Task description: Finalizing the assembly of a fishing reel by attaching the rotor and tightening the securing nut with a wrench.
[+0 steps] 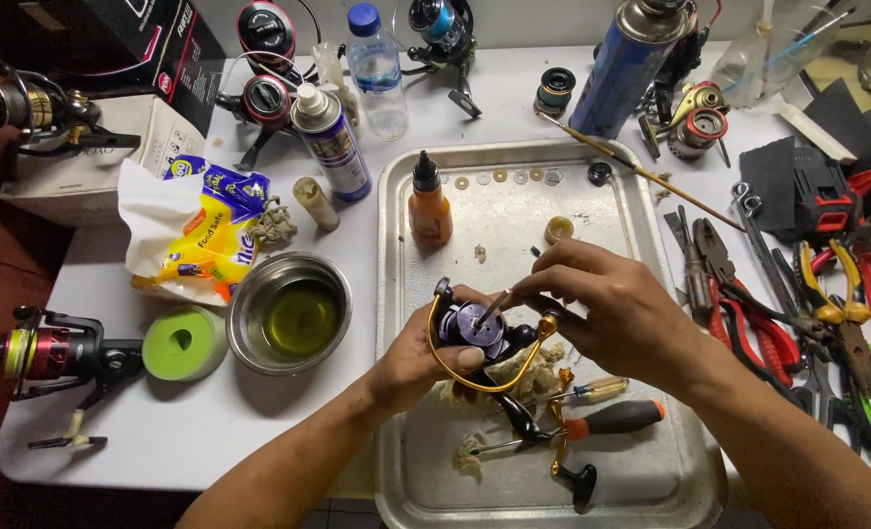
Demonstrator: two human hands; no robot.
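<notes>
From the head view, the left hand grips a dark purple spinning reel with a curved golden bail wire, over the dull metal tray. The right hand pinches a thin metal tool, tilted down-left into the round rotor top. The reel's black handle points to the tray's near edge.

1. Lower body of the dark fishing reel hidden behind the left hand and a wad of rag.
2. Tip of the thin tool pinched in the right hand too small to tell; upper end covered by fingers.
3. Both forearms cut off by the bottom edge.
4. Blue spray can and clear bottle cropped at the top edge.
5. Pliers at the right overlapping; handles run out of view.
6. Small washers on the metal tray too tiny to tell apart.
</notes>
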